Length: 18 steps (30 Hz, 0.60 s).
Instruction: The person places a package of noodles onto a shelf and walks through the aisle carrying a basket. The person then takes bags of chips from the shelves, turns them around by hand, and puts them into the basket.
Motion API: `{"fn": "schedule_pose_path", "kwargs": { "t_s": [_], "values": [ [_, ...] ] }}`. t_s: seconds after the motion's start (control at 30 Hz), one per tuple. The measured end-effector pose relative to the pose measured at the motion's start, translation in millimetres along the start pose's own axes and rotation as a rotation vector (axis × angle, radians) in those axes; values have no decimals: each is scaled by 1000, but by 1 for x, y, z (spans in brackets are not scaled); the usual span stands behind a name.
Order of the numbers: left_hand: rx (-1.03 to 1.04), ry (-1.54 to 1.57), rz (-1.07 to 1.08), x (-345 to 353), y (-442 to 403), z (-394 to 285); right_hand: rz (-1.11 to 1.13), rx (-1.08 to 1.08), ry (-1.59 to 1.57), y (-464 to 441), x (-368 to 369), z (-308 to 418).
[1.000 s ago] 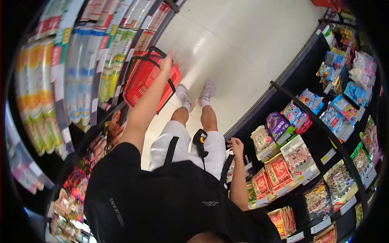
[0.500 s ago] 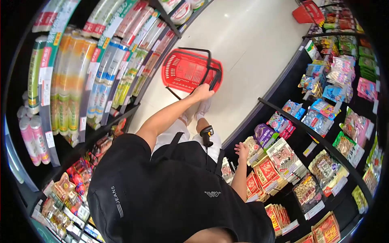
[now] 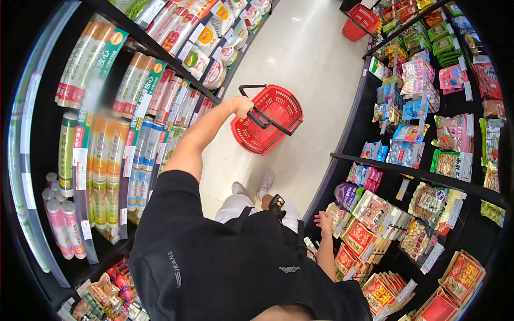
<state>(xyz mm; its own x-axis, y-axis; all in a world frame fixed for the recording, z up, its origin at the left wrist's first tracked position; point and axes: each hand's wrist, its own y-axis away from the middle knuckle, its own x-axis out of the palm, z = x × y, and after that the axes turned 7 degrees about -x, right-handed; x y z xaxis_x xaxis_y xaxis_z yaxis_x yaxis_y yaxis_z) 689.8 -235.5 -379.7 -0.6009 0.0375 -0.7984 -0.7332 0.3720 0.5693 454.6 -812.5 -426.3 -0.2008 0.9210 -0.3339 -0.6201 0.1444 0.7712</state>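
Left hand (image 3: 242, 107): fingers grasping a black handle (image 3: 259, 119) of the red basket (image 3: 251, 136), whose body lies immediately below and beyond the fingers, out in the aisle ahead of the shoes (image 3: 265, 182). One second earlier the basket was close to the left-hand shelving (image 3: 166, 51); it has since swung in front of the walker and turned on its handle. The change suggests a basket being carried along, clear of the shelving and secure in the left grip. Tubular packets (image 3: 107, 150) stand left of those fingers, well apart.

Right hand (image 3: 324, 220): fingers released, loosely bent, nothing visible in them; red-and-cream packets (image 3: 360, 235) sit just beside them, contact uncertain. A purple packet (image 3: 348, 196) lies slightly ahead of these fingers. A second red basket (image 3: 360, 22) appears far ahead of both hands.
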Motion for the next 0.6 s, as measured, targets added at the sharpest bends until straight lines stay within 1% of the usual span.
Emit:
{"fn": "schedule_pose_path", "kwargs": {
  "t_s": [0.03, 0.1, 0.13, 0.17, 0.2, 0.23, 0.3, 0.37, 0.43, 0.47, 0.53, 0.57, 0.6],
  "values": [
    [0, 3, -6, 0, -2, -2, -3, -5, 4, 4, -4, -2],
    [-30, -15, 52, 0, -12, 4, -2, 58, -4, 8, -9, -2],
    [-25, -34, 18, 16, -22, 13, -7, 60, -17, 10, -14, -3],
    [-35, -15, 46, 17, -21, 16, -10, 62, -31, 11, -19, -10],
    [-48, 6, 77, 16, -18, 15, -15, 73, -57, 11, -25, -17],
    [-62, 0, 56, 15, -17, 17, -11, 80, -85, 8, -29, -22],
    [-37, 5, 69, 21, -5, 21, -39, 105, -137, 10, -34, -18],
    [-101, -36, 71, 17, 12, 23, -28, 189, -170, -11, -40, -29],
    [-153, 21, 65, 19, 23, 33, 14, 144, -125, -36, -24, 1],
    [-201, -81, 87, 11, 31, 29, 32, 130, -87, -47, -28, 7],
    [-227, -173, 26, 14, 33, 34, 59, 115, -29, -70, -59, 1],
    [-246, -199, 30, 3, 43, 29, 70, 116, -9, -81, -61, 7],
    [-212, -291, 61, 9, 41, 33, 77, 120, 10, -92, -53, 21]
  ]
}}
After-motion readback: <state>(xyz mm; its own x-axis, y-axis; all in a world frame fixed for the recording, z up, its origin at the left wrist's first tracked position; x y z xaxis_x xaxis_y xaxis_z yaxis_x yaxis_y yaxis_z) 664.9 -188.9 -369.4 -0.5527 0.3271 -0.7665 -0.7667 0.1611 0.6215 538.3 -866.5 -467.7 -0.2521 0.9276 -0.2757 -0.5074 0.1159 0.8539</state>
